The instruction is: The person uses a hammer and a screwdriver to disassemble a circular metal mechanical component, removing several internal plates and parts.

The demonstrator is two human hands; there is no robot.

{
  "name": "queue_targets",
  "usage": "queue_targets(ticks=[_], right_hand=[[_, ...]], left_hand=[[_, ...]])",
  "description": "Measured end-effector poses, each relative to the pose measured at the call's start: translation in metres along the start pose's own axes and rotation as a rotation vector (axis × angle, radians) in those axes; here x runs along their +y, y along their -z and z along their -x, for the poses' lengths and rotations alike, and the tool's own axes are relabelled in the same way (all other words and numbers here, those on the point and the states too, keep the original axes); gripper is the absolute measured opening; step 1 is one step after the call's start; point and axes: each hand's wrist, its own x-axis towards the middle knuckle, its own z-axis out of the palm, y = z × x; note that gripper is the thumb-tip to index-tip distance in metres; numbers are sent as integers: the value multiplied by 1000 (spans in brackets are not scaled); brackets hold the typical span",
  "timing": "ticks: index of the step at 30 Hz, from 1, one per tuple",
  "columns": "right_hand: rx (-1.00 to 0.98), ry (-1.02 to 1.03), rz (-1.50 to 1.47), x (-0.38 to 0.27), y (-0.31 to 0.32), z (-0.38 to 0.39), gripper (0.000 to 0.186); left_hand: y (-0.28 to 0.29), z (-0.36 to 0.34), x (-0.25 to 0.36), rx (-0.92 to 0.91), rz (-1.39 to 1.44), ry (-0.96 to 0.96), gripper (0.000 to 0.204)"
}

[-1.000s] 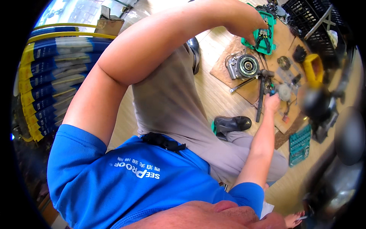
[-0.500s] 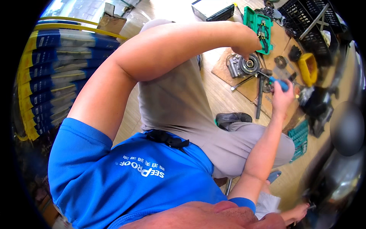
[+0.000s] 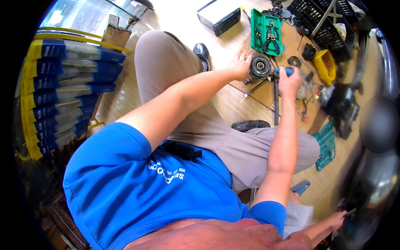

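Note:
A round metal compressor (image 3: 261, 66) with a ringed pulley face lies on a cardboard sheet (image 3: 264, 99) on the floor. My left hand (image 3: 240, 66) rests against its left side, fingers stretched out and apart. On the compressor's right, my right hand (image 3: 290, 82) is closed round the blue handle of a screwdriver (image 3: 281, 71), whose tip is at the compressor's right edge; exact contact is too small to make out. A green case (image 3: 254, 26) stands open just beyond the compressor, with black pliers (image 3: 271, 37) in it.
A dark bar (image 3: 276, 106) lies near the compressor. Farther right are a yellow container (image 3: 323, 68), a black crate (image 3: 310, 18) and a teal socket case (image 3: 325, 146). Packaged goods (image 3: 68, 85) fill a left-hand rack. Another person's hand (image 3: 336, 219) shows at lower right.
My left arm has drawn back and lowered, and its hand has moved from above the compressor to its left side. The compressor now sits turned differently, its pulley facing up. The screwdriver has come closer to level.

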Motion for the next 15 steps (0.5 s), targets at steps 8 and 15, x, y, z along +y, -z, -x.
queue_targets(ticks=[8, 15], right_hand=[[127, 20, -112, -1, 5, 5, 26], [44, -86, -185, 12, -9, 0, 23]], left_hand=[[-5, -20, 10, -182, 177, 70, 90], [-20, -16, 22, -119, 261, 109, 96]])
